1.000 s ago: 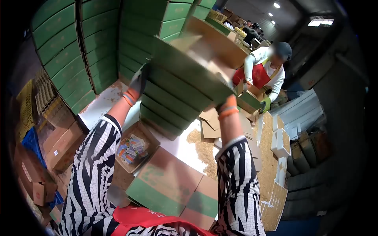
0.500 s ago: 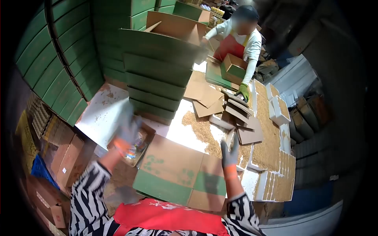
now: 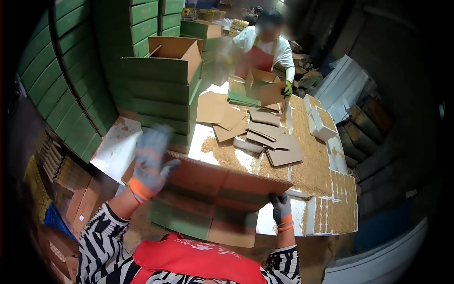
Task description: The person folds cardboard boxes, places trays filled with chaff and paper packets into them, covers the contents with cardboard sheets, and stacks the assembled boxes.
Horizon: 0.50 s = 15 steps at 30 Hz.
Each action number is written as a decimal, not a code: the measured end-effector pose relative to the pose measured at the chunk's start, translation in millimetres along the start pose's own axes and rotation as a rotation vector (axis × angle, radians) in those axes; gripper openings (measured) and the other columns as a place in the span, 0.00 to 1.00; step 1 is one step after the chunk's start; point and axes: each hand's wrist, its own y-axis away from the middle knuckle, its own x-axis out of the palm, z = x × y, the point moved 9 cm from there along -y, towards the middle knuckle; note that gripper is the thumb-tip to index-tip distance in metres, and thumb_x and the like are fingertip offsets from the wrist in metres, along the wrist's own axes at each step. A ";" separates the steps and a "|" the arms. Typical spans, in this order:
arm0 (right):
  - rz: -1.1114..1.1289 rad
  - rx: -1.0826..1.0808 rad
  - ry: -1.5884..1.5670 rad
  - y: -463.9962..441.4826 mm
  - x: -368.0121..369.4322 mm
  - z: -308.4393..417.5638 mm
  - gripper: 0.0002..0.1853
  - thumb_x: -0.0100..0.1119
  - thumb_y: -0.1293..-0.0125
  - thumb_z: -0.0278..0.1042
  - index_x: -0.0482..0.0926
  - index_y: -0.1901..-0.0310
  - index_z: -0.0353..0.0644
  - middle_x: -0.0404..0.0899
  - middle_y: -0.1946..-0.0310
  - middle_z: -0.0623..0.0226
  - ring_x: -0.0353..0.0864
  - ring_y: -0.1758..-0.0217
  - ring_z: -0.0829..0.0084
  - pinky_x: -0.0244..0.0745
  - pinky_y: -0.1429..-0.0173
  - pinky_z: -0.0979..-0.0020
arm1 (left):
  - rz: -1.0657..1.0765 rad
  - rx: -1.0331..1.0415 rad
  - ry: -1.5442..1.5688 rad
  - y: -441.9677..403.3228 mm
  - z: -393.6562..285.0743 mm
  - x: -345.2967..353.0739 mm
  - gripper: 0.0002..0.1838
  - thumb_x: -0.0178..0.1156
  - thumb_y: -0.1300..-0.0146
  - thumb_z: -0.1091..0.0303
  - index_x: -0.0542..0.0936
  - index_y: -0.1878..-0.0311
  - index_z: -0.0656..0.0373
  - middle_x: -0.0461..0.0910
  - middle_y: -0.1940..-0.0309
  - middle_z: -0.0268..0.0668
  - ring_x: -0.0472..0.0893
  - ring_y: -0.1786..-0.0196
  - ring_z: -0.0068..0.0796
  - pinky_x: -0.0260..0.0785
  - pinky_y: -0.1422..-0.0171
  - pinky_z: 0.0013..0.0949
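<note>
Fingers of the right hand (image 3: 282,208), gloved in grey, are bent around the right edge of a flat cardboard carton (image 3: 227,182), and this edge is pinched between them and the thumb. By the left hand (image 3: 151,154), which is blurred, the fingers are held straight and close together, with the thumb apart; whether the carton is touched by this hand cannot be told. The carton is raised and tilted in front of the body, above another flat carton (image 3: 184,220). Behind it, a stack of green boxes (image 3: 163,99) is seen, with an open one on top. To the right of the stack, loose cardboard pieces (image 3: 286,150) are laid over one another. Farther back, a cardboard box (image 3: 260,80) is touched by a green-gloved hand (image 3: 288,89) of another person (image 3: 260,45).
</note>
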 end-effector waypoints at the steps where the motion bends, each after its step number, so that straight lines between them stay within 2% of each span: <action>1: 0.093 0.069 -0.028 -0.7 -2.2 -9.3 0.21 0.64 0.36 0.34 0.75 0.45 0.34 0.80 0.52 0.64 0.75 0.47 0.74 0.72 0.45 0.72 | 0.274 -0.016 0.051 -2.4 -0.1 21.2 0.27 0.59 0.41 0.66 0.70 0.38 0.63 0.74 0.43 0.48 0.71 0.40 0.52 0.58 0.32 0.47; 2: -0.045 -0.026 0.112 -0.9 -12.6 7.1 0.24 0.66 0.38 0.34 0.73 0.42 0.35 0.78 0.48 0.61 0.74 0.44 0.70 0.71 0.42 0.70 | 0.544 -0.035 0.102 3.1 -1.3 41.8 0.22 0.59 0.41 0.67 0.74 0.42 0.61 0.77 0.47 0.45 0.73 0.43 0.51 0.61 0.35 0.47; 3: -0.182 -0.129 0.251 3.3 -15.5 34.8 0.27 0.67 0.39 0.33 0.71 0.40 0.36 0.75 0.44 0.59 0.73 0.42 0.67 0.70 0.40 0.68 | 0.455 0.087 0.064 -0.3 -1.1 37.9 0.16 0.58 0.41 0.67 0.78 0.50 0.57 0.82 0.56 0.38 0.78 0.52 0.46 0.66 0.43 0.46; 4: -0.322 -0.235 0.381 12.2 -12.8 65.9 0.30 0.69 0.41 0.33 0.69 0.37 0.37 0.73 0.40 0.57 0.72 0.39 0.63 0.69 0.38 0.66 | 0.586 0.081 0.173 0.0 7.6 49.1 0.15 0.57 0.36 0.57 0.82 0.52 0.54 0.83 0.59 0.41 0.80 0.55 0.44 0.69 0.47 0.42; 6: -0.533 -0.728 0.595 41.8 28.2 181.0 0.39 0.71 0.44 0.39 0.64 0.33 0.40 0.63 0.33 0.52 0.62 0.31 0.50 0.59 0.30 0.55 | 0.888 -0.069 0.403 2.7 19.2 58.6 0.16 0.58 0.36 0.58 0.83 0.49 0.52 0.84 0.57 0.40 0.82 0.53 0.40 0.72 0.47 0.38; 7: -0.390 -0.841 0.678 42.0 63.4 209.4 0.39 0.70 0.44 0.45 0.65 0.33 0.41 0.62 0.32 0.51 0.59 0.30 0.46 0.54 0.28 0.50 | 1.120 -0.168 0.535 9.5 23.9 67.5 0.19 0.61 0.36 0.57 0.82 0.46 0.55 0.85 0.55 0.38 0.82 0.52 0.30 0.71 0.45 0.32; 8: -0.244 -0.947 0.761 44.0 99.0 229.6 0.40 0.68 0.44 0.50 0.65 0.33 0.42 0.62 0.32 0.50 0.56 0.28 0.42 0.48 0.26 0.45 | 1.224 -0.212 0.609 11.4 25.0 73.2 0.20 0.62 0.36 0.57 0.81 0.45 0.55 0.85 0.55 0.37 0.81 0.52 0.27 0.71 0.45 0.31; 10: 0.025 -0.815 0.961 31.4 165.5 235.5 0.40 0.63 0.43 0.59 0.67 0.33 0.46 0.62 0.33 0.49 0.56 0.29 0.42 0.47 0.27 0.41 | 1.422 -0.304 0.769 23.1 25.8 88.5 0.22 0.64 0.37 0.56 0.80 0.43 0.56 0.85 0.54 0.34 0.80 0.52 0.21 0.70 0.44 0.29; 12: 0.183 -0.807 1.214 31.2 187.1 220.4 0.39 0.59 0.42 0.62 0.67 0.33 0.49 0.63 0.33 0.50 0.57 0.30 0.43 0.47 0.27 0.41 | 1.479 -0.300 0.744 24.9 37.3 96.8 0.24 0.64 0.36 0.54 0.79 0.41 0.58 0.83 0.51 0.32 0.77 0.50 0.19 0.68 0.43 0.28; 13: 0.171 -0.793 1.226 36.8 182.3 212.6 0.40 0.60 0.44 0.63 0.66 0.32 0.52 0.61 0.32 0.48 0.57 0.30 0.41 0.45 0.26 0.42 | 1.487 -0.265 0.745 25.7 36.7 100.0 0.24 0.64 0.36 0.55 0.78 0.41 0.58 0.83 0.51 0.30 0.77 0.50 0.19 0.68 0.43 0.28; 15: 0.205 -0.886 1.239 54.5 181.4 209.2 0.37 0.61 0.44 0.61 0.68 0.33 0.60 0.65 0.34 0.53 0.60 0.31 0.45 0.49 0.28 0.41 | 1.504 -0.207 0.779 23.7 30.8 98.6 0.21 0.63 0.35 0.57 0.79 0.42 0.58 0.83 0.51 0.30 0.77 0.51 0.18 0.69 0.44 0.28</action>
